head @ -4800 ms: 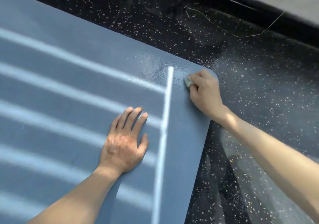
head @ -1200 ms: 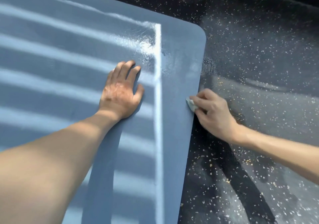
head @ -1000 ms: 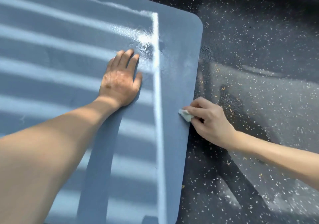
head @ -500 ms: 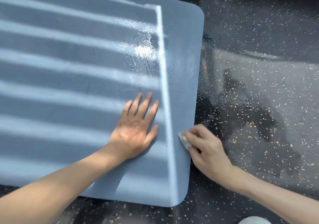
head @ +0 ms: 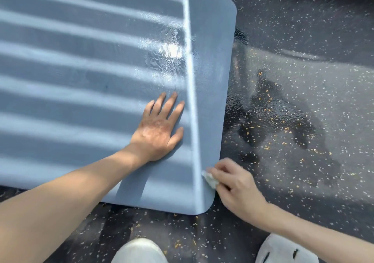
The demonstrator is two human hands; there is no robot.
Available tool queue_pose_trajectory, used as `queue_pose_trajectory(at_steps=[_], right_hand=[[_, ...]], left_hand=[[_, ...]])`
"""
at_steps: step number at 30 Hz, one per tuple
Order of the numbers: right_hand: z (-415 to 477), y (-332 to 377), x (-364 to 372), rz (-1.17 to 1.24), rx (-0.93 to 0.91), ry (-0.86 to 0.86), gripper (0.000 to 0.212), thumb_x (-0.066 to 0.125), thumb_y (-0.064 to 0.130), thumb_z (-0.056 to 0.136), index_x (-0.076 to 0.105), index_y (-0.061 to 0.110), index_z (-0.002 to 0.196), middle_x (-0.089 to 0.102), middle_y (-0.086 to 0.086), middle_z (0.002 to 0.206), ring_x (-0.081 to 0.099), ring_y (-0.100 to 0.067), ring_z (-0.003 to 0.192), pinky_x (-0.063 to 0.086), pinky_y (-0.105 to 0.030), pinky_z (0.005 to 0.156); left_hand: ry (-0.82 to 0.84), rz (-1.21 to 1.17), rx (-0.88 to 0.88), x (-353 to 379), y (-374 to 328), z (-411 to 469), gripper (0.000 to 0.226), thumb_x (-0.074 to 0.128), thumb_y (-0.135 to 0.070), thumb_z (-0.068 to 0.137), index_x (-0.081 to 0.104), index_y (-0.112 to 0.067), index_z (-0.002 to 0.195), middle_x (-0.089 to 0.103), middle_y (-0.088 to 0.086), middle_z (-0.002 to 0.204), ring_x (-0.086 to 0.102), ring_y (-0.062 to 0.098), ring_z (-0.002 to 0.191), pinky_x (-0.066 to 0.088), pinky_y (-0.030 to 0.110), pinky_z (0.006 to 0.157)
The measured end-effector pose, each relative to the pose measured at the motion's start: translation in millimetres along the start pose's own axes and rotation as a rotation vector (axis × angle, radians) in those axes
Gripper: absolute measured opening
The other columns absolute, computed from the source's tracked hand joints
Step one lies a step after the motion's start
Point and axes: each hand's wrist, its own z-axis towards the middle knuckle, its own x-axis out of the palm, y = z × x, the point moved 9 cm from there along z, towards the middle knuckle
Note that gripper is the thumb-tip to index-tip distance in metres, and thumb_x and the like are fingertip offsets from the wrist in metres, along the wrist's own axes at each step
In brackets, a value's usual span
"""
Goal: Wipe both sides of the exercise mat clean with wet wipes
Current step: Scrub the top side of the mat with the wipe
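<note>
Left hand (head: 157, 129) flat, fingers straight, on blue-grey foam exercise mat (head: 81, 80); right hand (head: 232, 183) pinches crumpled white wet wipe (head: 209, 178) at mat edge; white slipper (head: 283, 250) nearby.

We see a dark floor (head: 315, 29), black and glossy, sprinkled all over with small white flecks and, here and there, orange ones. A lighter grey band of glare lies across its right side, with darker shadow patches inside it, and the surface there has a wet-looking sheen. At the bottom edge we see a white shoe (head: 283, 249) on the right, with dark slots in its top, and a pale rounded shape (head: 139, 251) in the middle that we cannot identify.
</note>
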Motion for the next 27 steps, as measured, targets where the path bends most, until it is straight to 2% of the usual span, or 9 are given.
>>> queue_pose_trajectory(at_steps=[2, 6, 11, 14, 17, 19, 21, 24, 27], right_hand=[[1, -3, -2, -0.012, 0.025, -0.037, 0.018, 0.065, -0.001, 0.085, 0.07, 0.006, 0.1, 0.051, -0.003, 0.087, 0.046, -0.013, 0.067, 0.038, -0.018, 0.06], [-48, 25, 28, 0.077, -0.071, 0.188, 0.025, 0.055, 0.0, 0.085, 0.068, 0.009, 0.104, 0.052, -0.004, 0.089, 0.042, -0.008, 0.071, 0.038, -0.013, 0.065], [-20, 3, 4, -0.002, -0.002, 0.025, 0.015, 0.064, 0.002, 0.087, 0.069, 0.008, 0.1, 0.053, -0.002, 0.09, 0.048, -0.012, 0.07, 0.041, -0.018, 0.063], [-57, 25, 28, 0.003, -0.119, 0.214, 0.025, 0.062, -0.002, 0.082, 0.065, 0.009, 0.104, 0.049, -0.001, 0.095, 0.041, -0.009, 0.074, 0.039, -0.014, 0.066], [-71, 47, 29, -0.001, -0.219, 0.281, 0.011, 0.053, 0.015, 0.096, 0.063, 0.014, 0.102, 0.044, 0.004, 0.096, 0.03, -0.003, 0.074, 0.031, -0.009, 0.064], [-43, 45, 9, 0.049, -0.238, 0.186, 0.02, 0.051, 0.014, 0.096, 0.067, 0.011, 0.106, 0.052, -0.002, 0.093, 0.041, -0.009, 0.071, 0.038, -0.013, 0.064], [4, 25, -26, 0.015, -0.185, -0.021, 0.021, 0.058, 0.007, 0.09, 0.071, 0.005, 0.106, 0.057, -0.006, 0.09, 0.05, -0.012, 0.072, 0.04, -0.013, 0.067], [69, -35, -86, -0.136, 0.042, -0.336, 0.016, 0.066, 0.006, 0.087, 0.073, 0.002, 0.101, 0.058, -0.007, 0.085, 0.049, -0.013, 0.068, 0.04, -0.018, 0.064], [102, -78, -114, -0.245, 0.159, -0.445, 0.016, 0.061, 0.0, 0.086, 0.07, -0.001, 0.099, 0.055, -0.012, 0.083, 0.05, -0.021, 0.068, 0.044, -0.031, 0.062]], left_hand=[[0.005, 0.001, 0.0, 1, 0, 0, 0.064, 0.037, -0.041, 0.09, 0.045, -0.008, 0.143, 0.036, 0.017, 0.154, 0.031, 0.04, 0.141, 0.021, 0.049, 0.112], [0.019, 0.014, 0.004, 0, 0, 0, 0.063, 0.036, -0.04, 0.09, 0.046, -0.007, 0.143, 0.037, 0.018, 0.154, 0.033, 0.041, 0.14, 0.02, 0.048, 0.111], [0.031, 0.023, 0.0, 1, -2, -1, 0.064, 0.035, -0.04, 0.09, 0.046, -0.007, 0.143, 0.036, 0.019, 0.154, 0.033, 0.042, 0.14, 0.018, 0.048, 0.111], [0.042, 0.035, 0.001, 1, -2, -1, 0.063, 0.035, -0.04, 0.09, 0.046, -0.007, 0.143, 0.037, 0.019, 0.153, 0.035, 0.042, 0.139, 0.019, 0.048, 0.111], [0.032, 0.051, 0.008, -1, -3, -1, 0.062, 0.035, -0.04, 0.09, 0.046, -0.006, 0.142, 0.039, 0.02, 0.152, 0.038, 0.043, 0.137, 0.021, 0.048, 0.11], [0.026, 0.061, 0.007, 0, -3, -1, 0.062, 0.035, -0.04, 0.091, 0.046, -0.006, 0.142, 0.039, 0.02, 0.152, 0.038, 0.043, 0.137, 0.021, 0.048, 0.11], [0.025, 0.067, 0.008, 0, -2, -1, 0.062, 0.035, -0.04, 0.091, 0.046, -0.006, 0.142, 0.039, 0.02, 0.152, 0.037, 0.043, 0.137, 0.022, 0.048, 0.11], [0.032, 0.057, 0.012, 0, -3, -2, 0.062, 0.035, -0.039, 0.091, 0.047, -0.005, 0.141, 0.039, 0.02, 0.152, 0.037, 0.044, 0.137, 0.023, 0.048, 0.11], [0.02, 0.053, 0.012, -1, -4, -2, 0.061, 0.037, -0.038, 0.09, 0.047, -0.006, 0.141, 0.039, 0.02, 0.151, 0.037, 0.042, 0.136, 0.023, 0.048, 0.11]])
